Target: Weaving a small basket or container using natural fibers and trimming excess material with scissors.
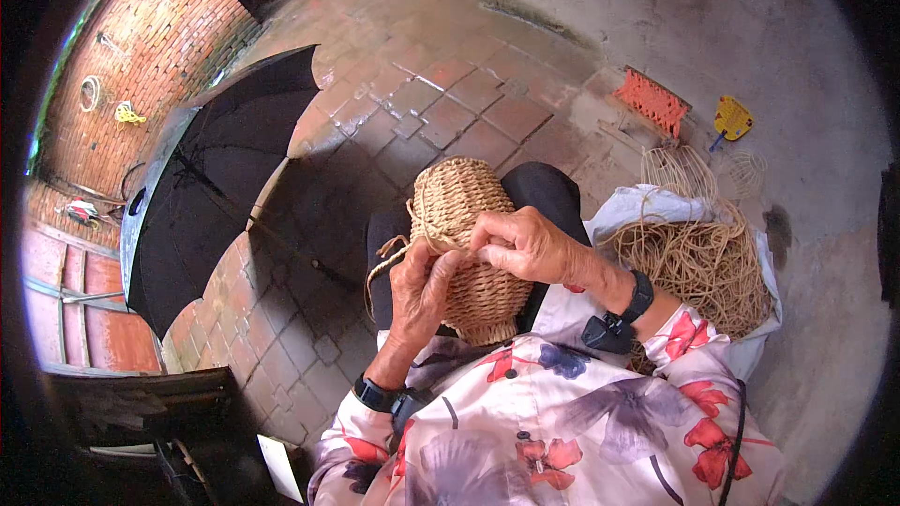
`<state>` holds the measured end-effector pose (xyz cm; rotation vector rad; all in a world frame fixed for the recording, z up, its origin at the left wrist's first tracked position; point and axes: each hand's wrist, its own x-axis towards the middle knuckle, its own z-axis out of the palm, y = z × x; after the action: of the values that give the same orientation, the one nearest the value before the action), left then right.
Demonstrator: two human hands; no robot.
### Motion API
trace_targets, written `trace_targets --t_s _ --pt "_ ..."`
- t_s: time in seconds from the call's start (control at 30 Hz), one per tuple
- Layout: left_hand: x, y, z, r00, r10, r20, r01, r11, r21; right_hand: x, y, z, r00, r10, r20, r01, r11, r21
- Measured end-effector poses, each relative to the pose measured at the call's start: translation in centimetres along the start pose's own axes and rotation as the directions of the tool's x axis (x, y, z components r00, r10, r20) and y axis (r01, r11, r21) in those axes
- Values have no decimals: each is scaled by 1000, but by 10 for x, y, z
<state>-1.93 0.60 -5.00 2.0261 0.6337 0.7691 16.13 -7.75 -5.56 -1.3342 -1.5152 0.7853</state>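
A tan woven basket [461, 189] lies across my lap between my dark-trousered knees, its rounded end pointing away from me. My left hand [417, 286] is closed against the basket's left side, thumb and fingertips drawn together at the weave. Beside it, my right hand [527, 245] pinches a thin strand of cord at the basket's surface; the fingers hide most of that strand. The two hands nearly meet at the fingertips. Loose ends of cord [380, 272] hang to the left of the basket, by my left hand.
A white sack [626, 206] full of loose tan cord [698, 267] stands at my right. An open black umbrella [225, 159] rests on the tiled floor [483, 141] at left. An orange plastic crate [653, 101] and a yellow fan-shaped object [731, 119] lie near the wall.
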Motion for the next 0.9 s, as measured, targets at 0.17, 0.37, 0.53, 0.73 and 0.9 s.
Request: trace_targets --t_s 0.17,0.37,0.53,0.73,0.9 --pt "2 -3 1 999 -40 -5 40 995 -91 -3 5 10 991 -85 -100 89 995 42" --pt "3 12 3 996 -81 -47 79 996 -41 -6 5 21 978 -82 -192 51 985 -162" --pt "1 16 2 977 212 33 -214 954 211 -7 4 22 960 -142 -241 109 983 -145" --pt "5 6 5 903 430 13 -404 836 371 -8 7 27 948 -138 -288 93 982 -163" --pt "7 3 2 867 495 55 -471 778 416 -8 11 29 934 -183 -306 124 972 -200"
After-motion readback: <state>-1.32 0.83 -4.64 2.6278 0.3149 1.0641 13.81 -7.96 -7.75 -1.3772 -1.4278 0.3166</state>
